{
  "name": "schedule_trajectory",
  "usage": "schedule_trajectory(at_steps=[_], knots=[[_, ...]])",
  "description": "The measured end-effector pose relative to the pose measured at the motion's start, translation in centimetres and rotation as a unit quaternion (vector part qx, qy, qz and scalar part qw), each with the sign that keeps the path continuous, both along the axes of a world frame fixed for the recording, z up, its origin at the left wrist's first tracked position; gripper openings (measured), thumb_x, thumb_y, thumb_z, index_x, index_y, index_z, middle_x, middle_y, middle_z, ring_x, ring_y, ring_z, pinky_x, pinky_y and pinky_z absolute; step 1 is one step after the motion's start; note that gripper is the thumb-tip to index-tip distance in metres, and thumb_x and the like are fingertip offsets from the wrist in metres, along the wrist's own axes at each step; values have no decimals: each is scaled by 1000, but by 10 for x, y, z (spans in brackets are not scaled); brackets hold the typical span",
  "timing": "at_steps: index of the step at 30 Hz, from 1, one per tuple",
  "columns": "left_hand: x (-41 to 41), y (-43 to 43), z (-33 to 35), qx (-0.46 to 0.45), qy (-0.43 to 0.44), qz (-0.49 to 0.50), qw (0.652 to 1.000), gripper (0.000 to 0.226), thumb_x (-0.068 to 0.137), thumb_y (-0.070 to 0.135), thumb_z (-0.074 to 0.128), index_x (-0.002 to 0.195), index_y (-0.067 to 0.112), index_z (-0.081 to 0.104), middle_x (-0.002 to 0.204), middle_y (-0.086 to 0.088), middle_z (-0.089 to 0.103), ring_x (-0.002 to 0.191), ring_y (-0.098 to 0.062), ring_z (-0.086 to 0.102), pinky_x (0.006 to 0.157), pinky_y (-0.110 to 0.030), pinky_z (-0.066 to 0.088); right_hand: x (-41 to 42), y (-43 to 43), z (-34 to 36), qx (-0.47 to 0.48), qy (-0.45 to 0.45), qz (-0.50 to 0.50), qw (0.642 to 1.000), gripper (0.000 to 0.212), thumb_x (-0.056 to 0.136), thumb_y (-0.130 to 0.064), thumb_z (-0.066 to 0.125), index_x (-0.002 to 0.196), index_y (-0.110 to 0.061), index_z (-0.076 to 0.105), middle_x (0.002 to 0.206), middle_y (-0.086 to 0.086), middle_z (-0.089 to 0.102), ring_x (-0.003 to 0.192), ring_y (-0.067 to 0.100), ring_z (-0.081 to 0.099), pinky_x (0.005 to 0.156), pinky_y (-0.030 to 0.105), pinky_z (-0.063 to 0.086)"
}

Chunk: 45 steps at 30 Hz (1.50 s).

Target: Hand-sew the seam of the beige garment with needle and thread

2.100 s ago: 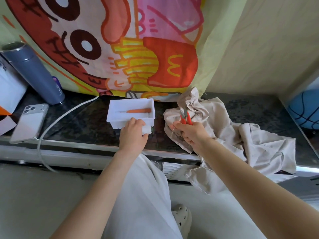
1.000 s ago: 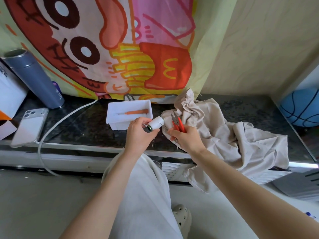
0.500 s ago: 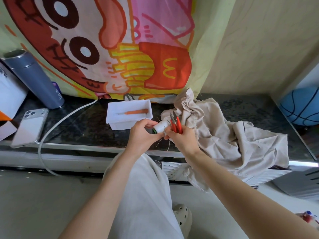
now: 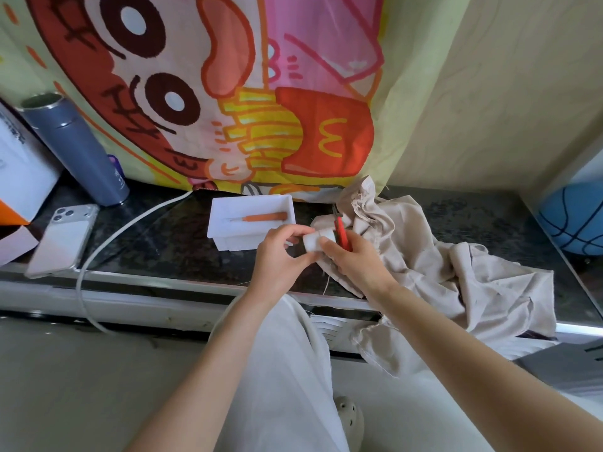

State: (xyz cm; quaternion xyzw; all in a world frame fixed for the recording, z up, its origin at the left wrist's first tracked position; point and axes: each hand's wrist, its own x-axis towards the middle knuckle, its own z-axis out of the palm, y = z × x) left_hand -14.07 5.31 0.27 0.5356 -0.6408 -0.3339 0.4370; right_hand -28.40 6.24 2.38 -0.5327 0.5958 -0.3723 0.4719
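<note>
My left hand (image 4: 280, 252) has brought the thread spool (image 4: 313, 242) out of the white tray (image 4: 235, 243) to just right of it, its grip curled round the spool. My right hand (image 4: 359, 261), grip closed on the red snips (image 4: 342, 234), now touches the spool's end. The beige garment (image 4: 456, 265) lies heaped further right of the tray; I judge I'm only freeing thread, stitching not yet begun.

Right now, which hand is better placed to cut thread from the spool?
Likely the right: the right hand holds the red scissors beside the white spool, while the left hand just pinches the spool.
</note>
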Motion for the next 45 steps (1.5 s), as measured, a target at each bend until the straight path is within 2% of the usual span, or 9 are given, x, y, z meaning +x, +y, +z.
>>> schedule_trajectory(at_steps=[3, 9, 12, 19, 24, 33, 37, 40, 45], knots=[[11, -6, 5, -25, -47, 23, 998, 33, 77, 21, 77, 107, 24, 63, 101, 17, 58, 97, -10, 52, 81, -9, 35, 6, -9, 9, 6, -60, -11, 998, 22, 95, -26, 54, 77, -15, 49, 48, -7, 40, 41, 7, 37, 43, 17, 30], [81, -30, 3, 8, -378, 107, 920, 38, 89, 30, 61, 126, 25, 53, 127, 2, 52, 118, -22, 42, 97, -36, 28, 37, -64, 19, -89, 63, -50, 993, 25, 91, -34, 58, 99, -15, 45, 73, -7, 45, 67, 9, 44, 68, 24, 37], [98, -34, -1, 21, -438, 105, 892, 25, 94, 29, 54, 118, 25, 58, 122, 4, 56, 114, -20, 42, 94, -33, 27, 63, -89, 25, -141, 63, -14, 988, 22, 94, -28, 56, 100, -13, 40, 72, -6, 40, 63, 7, 41, 55, 14, 37], [103, -37, -9, -10, -446, 113, 888, 17, 98, 20, 46, 107, 22, 60, 111, 4, 59, 106, -19, 43, 87, -31, 27, 94, -122, -5, -138, 195, 123, 963, 21, 94, -22, 56, 104, -10, 44, 98, 6, 42, 86, 22, 40, 68, 22, 25], [101, -34, -10, -9, -443, 117, 889, 19, 99, 21, 43, 111, 23, 58, 115, 4, 58, 109, -19, 43, 91, -31, 31, 100, -120, -24, -16, 307, 207, 929, 38, 97, -21, 50, 128, -1, 43, 121, 16, 55, 108, 29, 53, 85, 29, 41], [96, -26, -10, -2, -466, 112, 878, 28, 99, 17, 41, 125, 22, 51, 125, 2, 52, 117, -19, 40, 97, -32, 32, 98, -120, -14, -85, 310, 201, 925, 36, 95, -16, 54, 130, -15, 50, 120, 8, 62, 103, 23, 58, 81, 26, 41], [97, -24, -7, -1, -470, 112, 876, 32, 99, 18, 42, 130, 21, 48, 131, 1, 49, 121, -19, 39, 100, -33, 31, 106, -119, -18, -68, 383, 254, 886, 41, 99, -12, 45, 139, -15, 41, 132, 13, 51, 117, 28, 51, 98, 33, 41], [97, -23, -6, 6, -471, 108, 875, 33, 99, 17, 42, 131, 21, 47, 132, 0, 48, 122, -19, 38, 101, -33, 31, 102, -115, -19, -55, 414, 241, 876, 45, 97, 0, 40, 141, -8, 33, 130, 15, 51, 112, 29, 54, 90, 34, 43], [98, -23, -7, 9, -469, 100, 878, 34, 99, 17, 42, 132, 20, 46, 133, -1, 47, 123, -20, 38, 103, -33, 30, 93, -113, -22, -62, 458, 236, 855, 40, 99, -7, 39, 139, -9, 38, 125, 15, 56, 106, 29, 57, 88, 37, 48]])
